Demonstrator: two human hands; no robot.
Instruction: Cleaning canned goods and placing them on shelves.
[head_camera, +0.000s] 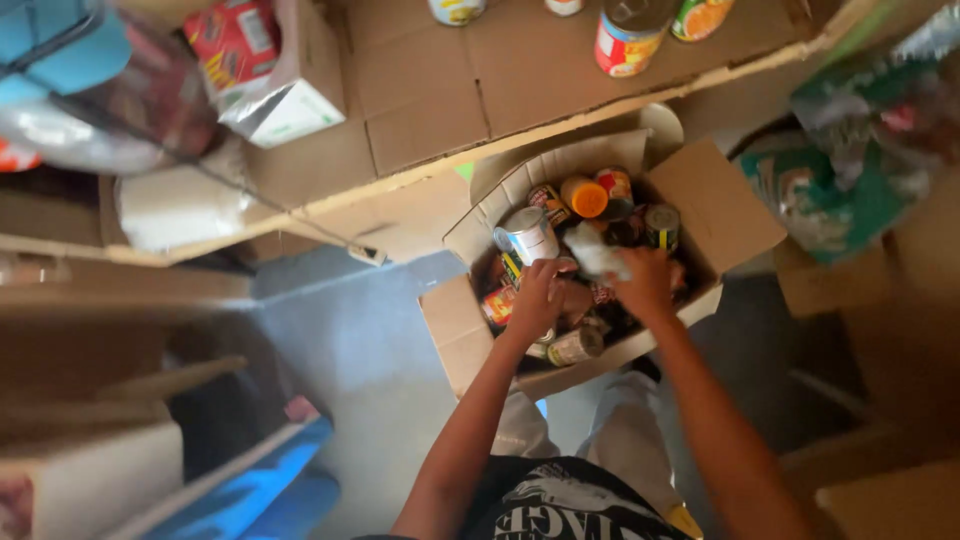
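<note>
- The open brown cardboard box (720, 205) of tins stood on the floor below the shelf edge.
- The left hand (535, 298) reached inside; its finger state was unclear.
- The right hand (645, 280) gripped a pale crumpled wrapper (592, 250).
- A silver tin (527, 235) stood just beside the left hand.
- Bare grey floor (350, 340) lay left of the box.

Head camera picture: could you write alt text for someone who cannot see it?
Seen from above, a person's left hand and right hand reach into an open cardboard box full of cans and jars, the right holding something pale and crumpled. More cans stand on a cardboard-covered shelf above.
</note>
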